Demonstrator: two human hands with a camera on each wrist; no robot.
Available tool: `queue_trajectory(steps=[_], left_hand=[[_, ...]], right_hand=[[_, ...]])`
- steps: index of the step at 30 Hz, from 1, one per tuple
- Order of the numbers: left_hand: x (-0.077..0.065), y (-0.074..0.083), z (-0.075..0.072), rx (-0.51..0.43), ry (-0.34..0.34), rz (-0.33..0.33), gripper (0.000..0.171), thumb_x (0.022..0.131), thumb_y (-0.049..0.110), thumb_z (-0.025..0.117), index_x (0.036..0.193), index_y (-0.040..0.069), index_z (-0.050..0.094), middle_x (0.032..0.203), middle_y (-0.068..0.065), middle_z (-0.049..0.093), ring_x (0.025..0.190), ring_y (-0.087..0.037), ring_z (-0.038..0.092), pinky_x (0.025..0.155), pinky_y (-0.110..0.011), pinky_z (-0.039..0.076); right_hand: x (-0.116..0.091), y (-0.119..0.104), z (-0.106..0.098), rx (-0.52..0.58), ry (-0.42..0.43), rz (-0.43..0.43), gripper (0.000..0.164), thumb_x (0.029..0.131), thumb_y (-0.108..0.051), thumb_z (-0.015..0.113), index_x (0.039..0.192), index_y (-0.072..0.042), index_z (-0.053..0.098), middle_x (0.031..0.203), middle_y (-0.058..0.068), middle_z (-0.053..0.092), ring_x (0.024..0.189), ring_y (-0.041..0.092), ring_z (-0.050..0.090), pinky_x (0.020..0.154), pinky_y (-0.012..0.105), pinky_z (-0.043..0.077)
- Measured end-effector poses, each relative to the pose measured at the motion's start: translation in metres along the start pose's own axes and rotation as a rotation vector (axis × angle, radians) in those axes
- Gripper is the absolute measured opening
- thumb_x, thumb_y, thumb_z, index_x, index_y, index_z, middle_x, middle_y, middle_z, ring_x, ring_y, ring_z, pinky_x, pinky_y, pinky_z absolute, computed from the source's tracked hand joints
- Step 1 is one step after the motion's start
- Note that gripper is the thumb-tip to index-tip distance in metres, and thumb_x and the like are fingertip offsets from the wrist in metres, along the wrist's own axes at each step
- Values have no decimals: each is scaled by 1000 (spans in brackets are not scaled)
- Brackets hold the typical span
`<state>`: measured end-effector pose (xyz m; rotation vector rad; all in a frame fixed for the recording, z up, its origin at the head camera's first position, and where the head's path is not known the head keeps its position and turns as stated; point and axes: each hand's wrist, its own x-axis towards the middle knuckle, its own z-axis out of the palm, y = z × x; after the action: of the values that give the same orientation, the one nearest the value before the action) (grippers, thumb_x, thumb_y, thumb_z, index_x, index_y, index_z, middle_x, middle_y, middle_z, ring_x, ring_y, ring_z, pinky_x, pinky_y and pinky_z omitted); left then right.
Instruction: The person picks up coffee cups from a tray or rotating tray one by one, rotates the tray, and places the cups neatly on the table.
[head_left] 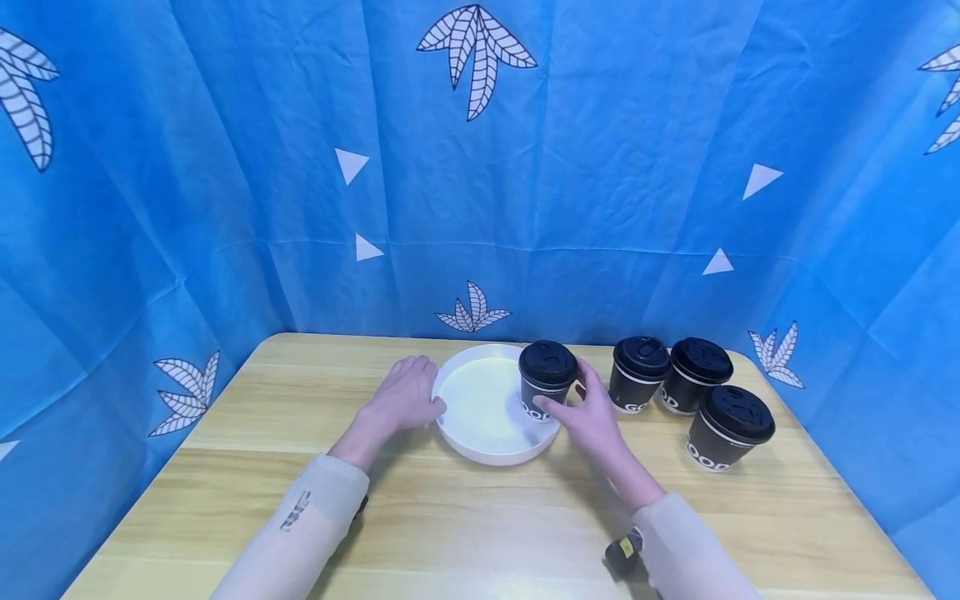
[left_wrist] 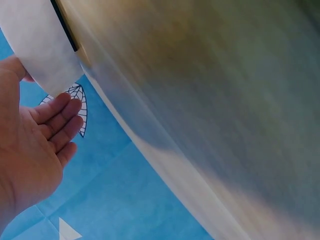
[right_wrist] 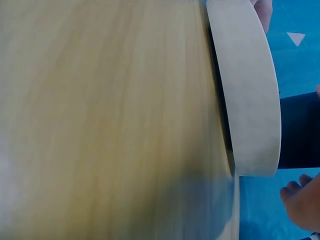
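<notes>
A round white tray (head_left: 480,406) with a low rim lies on the table. My left hand (head_left: 401,392) holds its left side, the thumb at the rim and bent fingers along the outside; the left wrist view shows the palm (left_wrist: 35,155) beside the tray wall (left_wrist: 45,45). At the tray's right side, my right hand (head_left: 592,417) grips a dark paper coffee cup (head_left: 546,400) with a black lid, thumb in front and fingers around the right side. The cup is upright, within the rim. In the right wrist view, the tray wall (right_wrist: 245,90) hides the cup's base.
Three more lidded coffee cups stand to the right: one near my right hand (head_left: 633,387), another at the back (head_left: 682,387) and a third nearer the front (head_left: 716,446). A blue patterned curtain (head_left: 600,167) surrounds the wooden table (head_left: 465,533) behind and at both sides.
</notes>
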<state>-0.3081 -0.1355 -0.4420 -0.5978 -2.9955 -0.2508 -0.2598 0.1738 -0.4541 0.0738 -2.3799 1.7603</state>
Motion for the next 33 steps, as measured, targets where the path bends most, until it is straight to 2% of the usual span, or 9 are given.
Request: queue_trajectory(steps=[9, 17, 26, 33], left_hand=[[-1, 2, 0, 11, 12, 17, 49, 88, 32, 66, 122, -3, 59, 112, -11, 56, 107, -28, 48, 109, -47, 41], [-2, 4, -3, -4, 14, 11, 51, 88, 31, 67, 125, -4, 59, 115, -13, 57, 110, -30, 49, 112, -49, 39], [-2, 3, -1, 7, 19, 12, 53, 88, 31, 67, 126, -4, 59, 117, -13, 57, 112, -31, 49, 114, -49, 38], [-3, 2, -1, 1, 12, 7, 58, 90, 32, 66, 132, -6, 57, 126, -17, 58, 121, -34, 49, 119, -51, 34]], right_hand=[[6, 4, 5, 6, 20, -15, 105, 78, -25, 93, 160, -6, 30, 162, 18, 39, 151, 36, 34, 123, 51, 31], [8, 6, 9, 20, 14, -13, 100, 78, -20, 92, 158, -5, 34, 158, 18, 43, 149, 37, 37, 123, 55, 29], [7, 6, 12, -9, 32, -17, 91, 79, -14, 89, 155, -5, 38, 152, 17, 49, 145, 36, 42, 123, 52, 31], [7, 6, 13, -9, 27, -7, 91, 80, -15, 89, 155, -5, 38, 152, 18, 49, 145, 38, 43, 123, 53, 32]])
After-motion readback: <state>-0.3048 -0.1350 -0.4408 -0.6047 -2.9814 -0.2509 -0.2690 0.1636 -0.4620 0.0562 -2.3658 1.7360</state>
